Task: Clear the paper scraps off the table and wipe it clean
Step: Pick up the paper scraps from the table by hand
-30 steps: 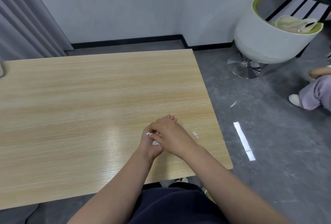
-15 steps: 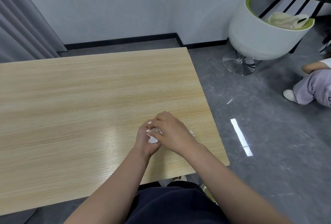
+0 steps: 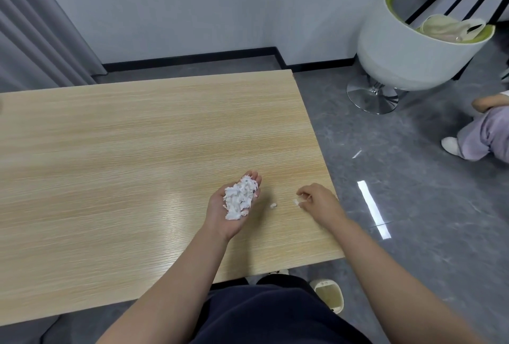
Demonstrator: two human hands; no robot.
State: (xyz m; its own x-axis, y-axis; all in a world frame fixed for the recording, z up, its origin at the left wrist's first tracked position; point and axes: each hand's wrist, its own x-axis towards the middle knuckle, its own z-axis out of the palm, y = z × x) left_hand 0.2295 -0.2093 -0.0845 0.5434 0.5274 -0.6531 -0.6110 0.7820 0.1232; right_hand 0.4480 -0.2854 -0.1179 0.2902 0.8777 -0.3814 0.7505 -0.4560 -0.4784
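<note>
Fingers of your right hand (image 3: 316, 200) pinched a scrap (image 3: 296, 202) while your flat left hand (image 3: 234, 206) cradled the pile (image 3: 239, 197) — gathering step — one stray scrap (image 3: 273, 205) remained next.

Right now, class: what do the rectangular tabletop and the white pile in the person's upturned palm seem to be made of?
Pale rectangular tabletop: apparently wood-grain laminate or veneer; fine straight grain lines and a soft glare patch suggest a smooth, semi-gloss finish.
White pile of small scraps on the left hand: likely torn paper; matte, with ragged, irregular edges.
</note>
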